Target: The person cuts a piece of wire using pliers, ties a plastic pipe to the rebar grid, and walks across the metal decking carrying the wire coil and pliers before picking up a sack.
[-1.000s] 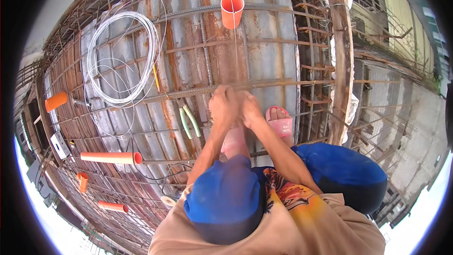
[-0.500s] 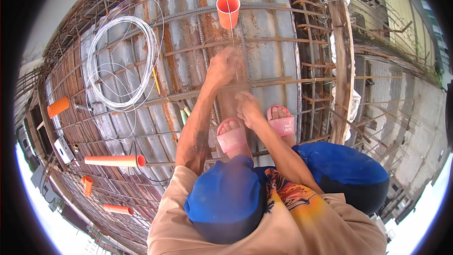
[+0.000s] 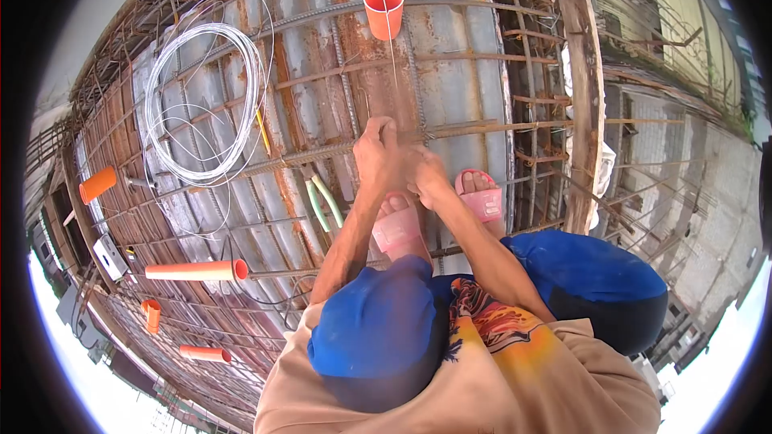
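A thin wire (image 3: 392, 56) drops from the top middle of the frame, passes over the open mouth of an orange pipe (image 3: 385, 22), and runs down toward the hands near the frame's centre. The left hand (image 3: 375, 154) has its fingers curled; the right hand (image 3: 426, 175), just beside it, is bent inward and blurred, and I cannot tell whether either pinches the wire. Both are over a steel bar (image 3: 490, 127) of the rebar grid, which lies above rusty metal sheeting (image 3: 458, 92). Below them, at centre, are pink sandals (image 3: 398, 230) on the person's feet. Left of the left hand lies a tool with green handles (image 3: 324, 202). A coil of pale wire (image 3: 256, 80) fills the upper left, with a long orange tube (image 3: 193, 271) at lower left and a wooden beam (image 3: 585, 96) toward the right
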The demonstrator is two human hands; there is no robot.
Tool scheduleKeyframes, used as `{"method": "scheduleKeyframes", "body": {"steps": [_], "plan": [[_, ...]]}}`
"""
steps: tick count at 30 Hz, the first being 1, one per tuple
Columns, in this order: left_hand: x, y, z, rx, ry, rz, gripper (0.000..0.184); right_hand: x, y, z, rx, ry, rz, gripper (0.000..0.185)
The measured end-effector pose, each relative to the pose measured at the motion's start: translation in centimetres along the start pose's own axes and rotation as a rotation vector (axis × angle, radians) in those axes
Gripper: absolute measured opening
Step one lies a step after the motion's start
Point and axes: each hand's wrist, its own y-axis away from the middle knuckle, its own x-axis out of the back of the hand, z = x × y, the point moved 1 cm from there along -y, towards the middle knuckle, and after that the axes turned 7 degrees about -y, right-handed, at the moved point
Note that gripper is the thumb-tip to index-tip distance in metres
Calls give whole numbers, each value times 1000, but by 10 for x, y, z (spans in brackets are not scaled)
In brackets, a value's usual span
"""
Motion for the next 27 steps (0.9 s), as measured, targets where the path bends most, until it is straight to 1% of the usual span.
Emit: {"method": "scheduleKeyframes", "body": {"steps": [3, 5, 7, 9, 10, 11, 12, 14, 15, 18, 21, 24, 27], "plan": [[-4, 38, -21, 172, 89, -147, 22, -2, -6, 6, 34, -57, 62, 10], [-32, 39, -72, 136, 334, -244, 24, -8, -2, 5, 8, -28, 75, 9], [-21, 36, -39, 441, 411, -340, 25, -9, 3, -7, 14, -47, 113, 9], [-27, 46, -44, 494, 447, -341, 25, -21, 6, -9, 0, -103, 128, 10], [-28, 46, -46, 513, 462, -337, 26, -19, 3, -8, -21, -72, 99, 9], [-26, 49, -48, 308, 248, -285, 22, -11, 0, -9, -40, -41, 74, 9], [-20, 50, -42, 179, 135, -177, 21, -8, -3, -10, -57, -12, 50, 9], [-9, 49, -29, -81, -97, 35, 21, -13, -8, -15, -119, -41, 109, 8], [-5, 46, -29, -249, -121, 129, 23, -12, -9, -16, -153, -55, 144, 8], [6, 37, -28, -408, -232, 107, 25, -14, -21, -23, -282, -152, 185, 9], [11, 25, -31, -546, -286, 64, 28, -17, -28, -30, -354, -82, 268, 13], [17, 10, -30, -686, -290, 15, 28, -19, -29, -45, -411, 73, 260, 18], [19, -2, -31, -718, -257, -70, 27, -26, -32, -58, -473, 240, 262, 21]]}}
